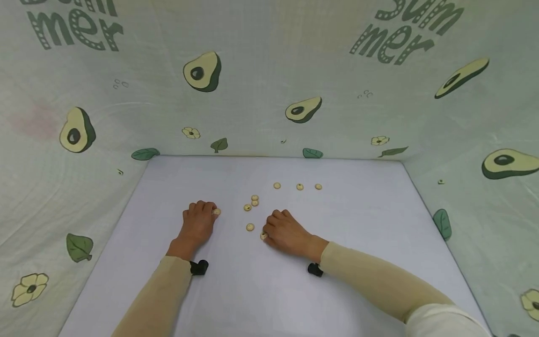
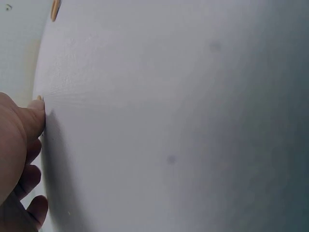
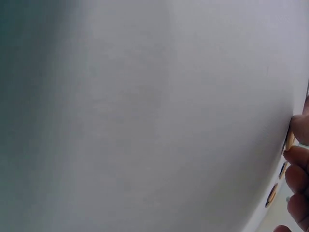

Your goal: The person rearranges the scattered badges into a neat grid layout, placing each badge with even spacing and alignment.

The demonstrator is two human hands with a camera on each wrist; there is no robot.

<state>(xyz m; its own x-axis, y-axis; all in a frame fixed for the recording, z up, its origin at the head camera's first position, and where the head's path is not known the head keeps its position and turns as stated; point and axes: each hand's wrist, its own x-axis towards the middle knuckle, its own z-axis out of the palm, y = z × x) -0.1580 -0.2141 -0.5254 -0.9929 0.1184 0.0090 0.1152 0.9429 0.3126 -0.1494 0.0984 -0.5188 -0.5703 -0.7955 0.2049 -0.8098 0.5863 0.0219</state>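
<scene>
My left hand pinches a small round beige disc against the white tabletop, left of the middle. In the left wrist view the thumb covers most of that piece. To the right, my right hand holds another small beige disc at its fingertips. The right wrist view shows this disc edge-on between thumb and finger, close to the surface. Between the hands lies a single disc. Just beyond it, a disc with a dark centre sits beside two more discs that touch.
Farther back, a loose row holds a left disc, a middle disc and a right disc. Avocado-printed cloth rises behind and beside the white table. Each wrist carries a small black camera.
</scene>
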